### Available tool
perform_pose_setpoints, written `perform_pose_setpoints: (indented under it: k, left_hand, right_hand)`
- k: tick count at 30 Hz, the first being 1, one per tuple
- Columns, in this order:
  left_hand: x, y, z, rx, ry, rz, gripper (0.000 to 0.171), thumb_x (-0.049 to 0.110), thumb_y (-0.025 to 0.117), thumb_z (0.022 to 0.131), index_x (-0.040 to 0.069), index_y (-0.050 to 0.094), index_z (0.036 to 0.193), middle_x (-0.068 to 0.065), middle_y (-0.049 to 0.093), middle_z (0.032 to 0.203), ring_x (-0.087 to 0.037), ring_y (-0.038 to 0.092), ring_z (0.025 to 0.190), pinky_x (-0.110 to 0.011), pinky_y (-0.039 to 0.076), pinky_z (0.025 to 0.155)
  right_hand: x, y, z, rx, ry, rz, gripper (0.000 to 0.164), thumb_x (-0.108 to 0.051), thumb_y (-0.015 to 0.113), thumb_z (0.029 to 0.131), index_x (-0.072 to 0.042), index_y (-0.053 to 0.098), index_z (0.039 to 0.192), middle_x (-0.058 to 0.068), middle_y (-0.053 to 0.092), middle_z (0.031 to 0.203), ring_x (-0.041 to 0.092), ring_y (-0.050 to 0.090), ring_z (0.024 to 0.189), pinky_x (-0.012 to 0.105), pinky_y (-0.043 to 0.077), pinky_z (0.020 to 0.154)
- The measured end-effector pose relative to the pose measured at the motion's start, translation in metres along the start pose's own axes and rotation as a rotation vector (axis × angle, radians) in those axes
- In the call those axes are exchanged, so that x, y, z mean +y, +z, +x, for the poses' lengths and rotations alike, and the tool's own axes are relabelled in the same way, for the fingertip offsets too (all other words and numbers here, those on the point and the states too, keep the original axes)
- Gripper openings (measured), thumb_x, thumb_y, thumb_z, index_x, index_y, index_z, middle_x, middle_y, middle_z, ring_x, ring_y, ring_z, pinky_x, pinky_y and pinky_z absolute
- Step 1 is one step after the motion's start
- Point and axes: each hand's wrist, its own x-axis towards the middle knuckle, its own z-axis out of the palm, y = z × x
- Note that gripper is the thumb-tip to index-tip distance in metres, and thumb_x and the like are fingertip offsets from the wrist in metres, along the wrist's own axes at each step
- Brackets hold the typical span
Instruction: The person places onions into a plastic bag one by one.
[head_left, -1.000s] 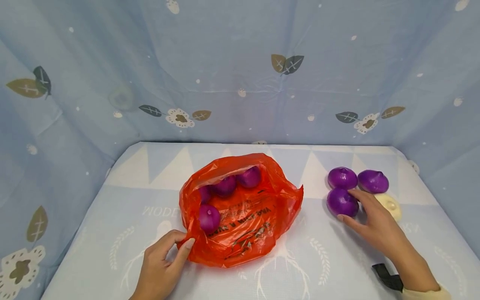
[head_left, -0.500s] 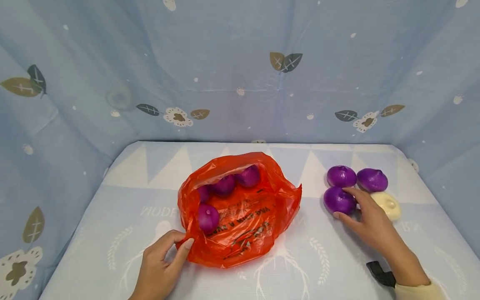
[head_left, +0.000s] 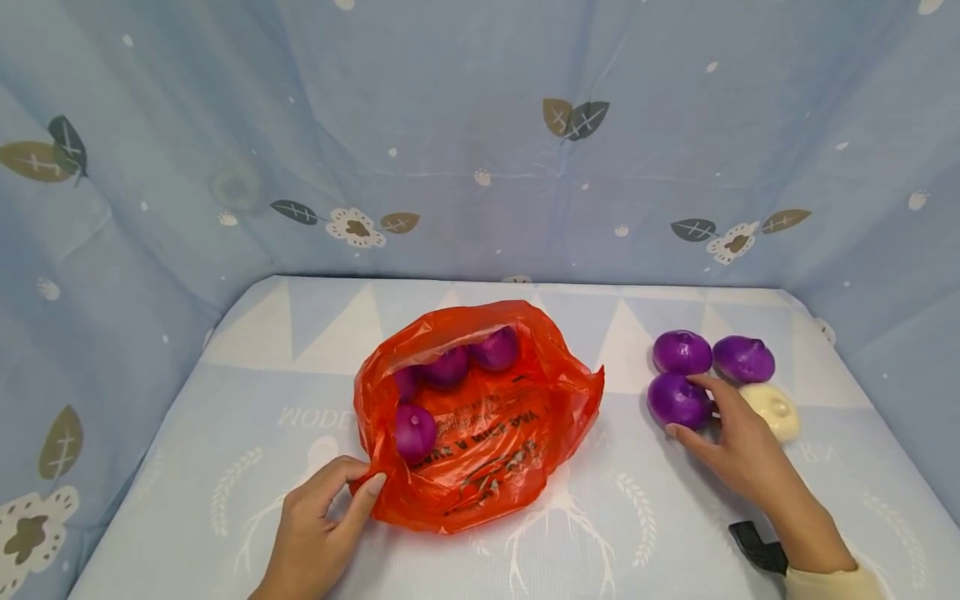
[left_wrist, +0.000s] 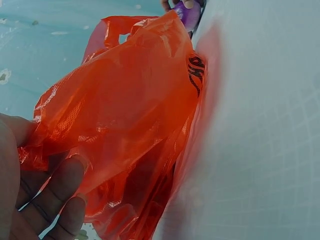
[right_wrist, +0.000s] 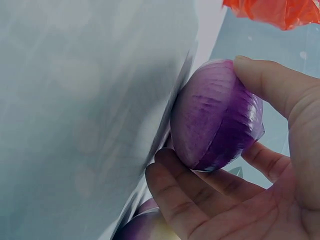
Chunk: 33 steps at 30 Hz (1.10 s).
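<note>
Clock reference: head view, centred on the bag unless noted; 12 is the far side.
Red plastic bag (head_left: 517, 492): on the table, left of mid-width; mouth gaping upward, rim crumpled, a pointed tip of film at 2 to 3 o'clock.
Left hand (head_left: 318, 521): at 8 o'clock; thumb and index finger pinch the bag's rim.
Bagged onions (head_left: 415, 429): four purple ones visible, spaced along the inner wall from 9 to 12 o'clock; the 1 to 6 o'clock sector shows film with dark lettering.
Gripped onion (head_left: 675, 400): purple, at 3 o'clock, well apart from the bag; contact with the table cannot be told.
Right hand (head_left: 746, 450): at 4 o'clock of the gripped onion, pinching it between thumb and fingers.
Neighbours, clocked from the gripped onion: purple rear onion (head_left: 681, 352) at 12, close against it; purple outer onion (head_left: 742, 359) at 2; pale yellow bulb (head_left: 771, 408) at 3, just beside the fingers.
Working lane: a strip of bare table (head_left: 626, 450) separates bag tip and gripped onion.
Far edge: runs across 12 o'clock; blue curtain (head_left: 450, 125) hangs behind.
Right edge: slants outward past the pale yellow bulb, with tabletop between.
Black strap (head_left: 753, 546): beside the right wrist, at 5 o'clock of the gripped onion.
</note>
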Motion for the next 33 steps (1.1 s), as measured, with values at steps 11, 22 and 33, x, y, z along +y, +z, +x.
perform_pose_setpoints:
  k: [11, 22, 33]
  left_hand:
    - [0.0006, -0.0007, -0.0006, 0.009, 0.029, -0.009, 0.038, -0.012, 0.081, 0.081, 0.018, 0.07, 0.1, 0.008, 0.065, 0.09, -0.004, 0.057, 0.081, -0.013, 0.05, 0.08]
    - [0.0017, -0.0015, 0.002, -0.015, -0.005, -0.009, 0.034, -0.008, 0.081, 0.084, 0.02, 0.07, 0.1, 0.009, 0.069, 0.094, -0.005, 0.059, 0.081, -0.013, 0.052, 0.08]
    - [0.0031, -0.0019, 0.0018, -0.015, -0.017, -0.01, 0.033, -0.008, 0.081, 0.085, 0.019, 0.07, 0.1, 0.008, 0.069, 0.093, -0.006, 0.059, 0.08, -0.013, 0.052, 0.079]
  right_hand:
    - [-0.0008, -0.0002, -0.0013, -0.008, 0.011, 0.008, 0.078, -0.018, 0.088, 0.087, 0.0, 0.041, 0.148, 0.031, 0.049, 0.142, 0.053, 0.056, 0.12, 0.068, 0.047, 0.093]
    - [-0.0009, -0.0014, -0.002, -0.007, 0.022, 0.014, 0.079, -0.021, 0.087, 0.088, 0.002, 0.04, 0.149, 0.032, 0.05, 0.141, 0.052, 0.056, 0.12, 0.065, 0.048, 0.092]
    - [-0.0011, -0.0002, -0.0019, -0.006, 0.014, 0.007, 0.08, -0.02, 0.087, 0.088, 0.002, 0.041, 0.149, 0.031, 0.049, 0.142, 0.053, 0.056, 0.12, 0.065, 0.048, 0.092]
